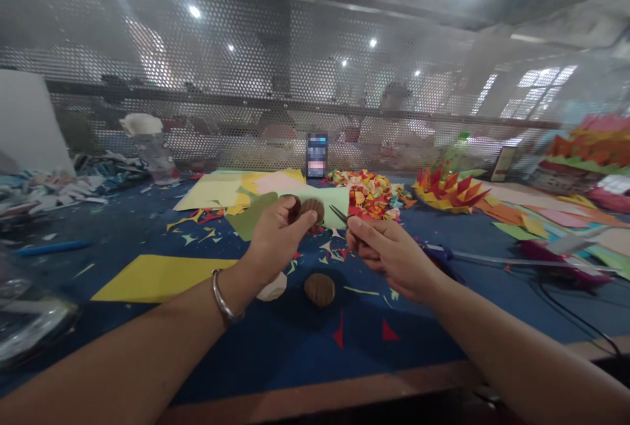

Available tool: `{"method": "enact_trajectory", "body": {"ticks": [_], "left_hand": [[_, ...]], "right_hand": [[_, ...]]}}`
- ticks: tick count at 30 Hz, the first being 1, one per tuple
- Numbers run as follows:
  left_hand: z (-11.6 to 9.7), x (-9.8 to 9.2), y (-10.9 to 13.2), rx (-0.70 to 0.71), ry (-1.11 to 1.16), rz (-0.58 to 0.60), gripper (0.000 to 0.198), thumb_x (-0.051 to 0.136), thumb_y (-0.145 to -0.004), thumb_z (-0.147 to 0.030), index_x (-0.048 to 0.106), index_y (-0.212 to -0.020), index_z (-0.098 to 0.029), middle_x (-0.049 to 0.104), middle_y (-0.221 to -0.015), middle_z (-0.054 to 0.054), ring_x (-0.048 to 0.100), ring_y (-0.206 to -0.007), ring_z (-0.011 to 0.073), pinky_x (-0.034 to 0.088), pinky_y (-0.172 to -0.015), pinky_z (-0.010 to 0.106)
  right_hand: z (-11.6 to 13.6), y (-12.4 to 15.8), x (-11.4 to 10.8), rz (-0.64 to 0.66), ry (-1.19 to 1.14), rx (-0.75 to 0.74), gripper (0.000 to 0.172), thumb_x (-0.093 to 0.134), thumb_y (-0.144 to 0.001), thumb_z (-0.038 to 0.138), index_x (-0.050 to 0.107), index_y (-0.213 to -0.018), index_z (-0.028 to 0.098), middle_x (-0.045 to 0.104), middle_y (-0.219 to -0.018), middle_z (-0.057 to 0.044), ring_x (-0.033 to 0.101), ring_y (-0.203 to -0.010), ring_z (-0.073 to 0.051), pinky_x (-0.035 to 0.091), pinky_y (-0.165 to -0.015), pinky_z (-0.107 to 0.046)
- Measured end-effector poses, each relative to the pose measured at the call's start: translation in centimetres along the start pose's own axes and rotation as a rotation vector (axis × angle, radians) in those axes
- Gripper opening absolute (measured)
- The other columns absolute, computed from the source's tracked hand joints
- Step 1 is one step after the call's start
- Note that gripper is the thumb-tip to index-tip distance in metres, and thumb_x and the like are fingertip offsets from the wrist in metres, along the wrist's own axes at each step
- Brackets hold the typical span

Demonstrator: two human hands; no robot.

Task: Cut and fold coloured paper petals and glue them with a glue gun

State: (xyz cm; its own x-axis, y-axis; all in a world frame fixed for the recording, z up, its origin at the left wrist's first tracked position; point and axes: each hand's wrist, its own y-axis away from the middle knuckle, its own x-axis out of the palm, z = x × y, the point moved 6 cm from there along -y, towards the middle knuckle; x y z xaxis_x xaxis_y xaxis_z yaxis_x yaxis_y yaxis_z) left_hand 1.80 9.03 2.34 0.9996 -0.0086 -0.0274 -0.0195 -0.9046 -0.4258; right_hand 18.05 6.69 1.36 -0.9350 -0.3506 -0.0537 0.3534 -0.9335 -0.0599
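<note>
My left hand (pixel 280 235) pinches a brown, ridged round piece that looks like corrugated cardboard (pixel 312 210) between thumb and fingers. In my right hand (pixel 386 251) is a pair of small dark scissors (pixel 338 214), their blades slightly parted and pointing at the brown piece without touching it. The handles are hidden in my fingers. A second brown cardboard disc (pixel 319 289) lies on the blue tabletop below my hands. Beside it, partly behind my left wrist, rests a pale many-sided paper piece (pixel 273 287).
Yellow paper (pixel 162 277) lies left, with red scraps (pixel 388 330) in front. A heap of coloured paper bits (pixel 369 192), a phone (pixel 317 156) and a red-orange paper flower (pixel 447 189) stand farther back. A glue gun (pixel 561 261) with a cord is at right.
</note>
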Motion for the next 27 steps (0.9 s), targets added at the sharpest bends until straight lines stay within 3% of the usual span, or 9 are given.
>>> {"method": "enact_trajectory", "body": {"ticks": [8, 17, 27], "left_hand": [[-0.4, 1.4, 0.8, -0.084, 0.281, 0.136, 0.018, 0.067, -0.076, -0.019, 0.050, -0.071, -0.016, 0.056, -0.066, -0.004, 0.053, -0.060, 0.0077, 0.042, -0.059, 0.021], [0.2, 2.2, 1.2, -0.129, 0.295, 0.196, 0.017, 0.070, -0.075, -0.021, 0.055, -0.074, -0.014, 0.060, -0.065, -0.002, 0.057, -0.060, 0.0087, 0.043, -0.060, 0.022], [1.0, 2.7, 1.4, -0.230, 0.361, 0.229, 0.019, 0.074, -0.074, -0.024, 0.067, -0.086, -0.010, 0.070, -0.081, 0.005, 0.065, -0.073, 0.0130, 0.049, -0.073, 0.026]], "right_hand": [[-0.4, -0.4, -0.2, -0.020, 0.010, 0.030, 0.043, 0.057, -0.086, 0.053, 0.051, -0.065, 0.015, 0.027, -0.049, 0.010, 0.017, -0.041, -0.003, 0.009, -0.037, -0.019], [-0.6, -0.5, -0.3, -0.023, 0.014, 0.027, 0.045, 0.057, -0.084, 0.055, 0.053, -0.064, 0.015, 0.023, -0.048, 0.010, 0.015, -0.042, -0.004, 0.010, -0.038, -0.019], [-0.5, -0.3, -0.3, -0.025, 0.011, 0.022, 0.045, 0.057, -0.085, 0.055, 0.053, -0.065, 0.015, 0.024, -0.049, 0.010, 0.015, -0.042, -0.003, 0.010, -0.038, -0.018]]}}
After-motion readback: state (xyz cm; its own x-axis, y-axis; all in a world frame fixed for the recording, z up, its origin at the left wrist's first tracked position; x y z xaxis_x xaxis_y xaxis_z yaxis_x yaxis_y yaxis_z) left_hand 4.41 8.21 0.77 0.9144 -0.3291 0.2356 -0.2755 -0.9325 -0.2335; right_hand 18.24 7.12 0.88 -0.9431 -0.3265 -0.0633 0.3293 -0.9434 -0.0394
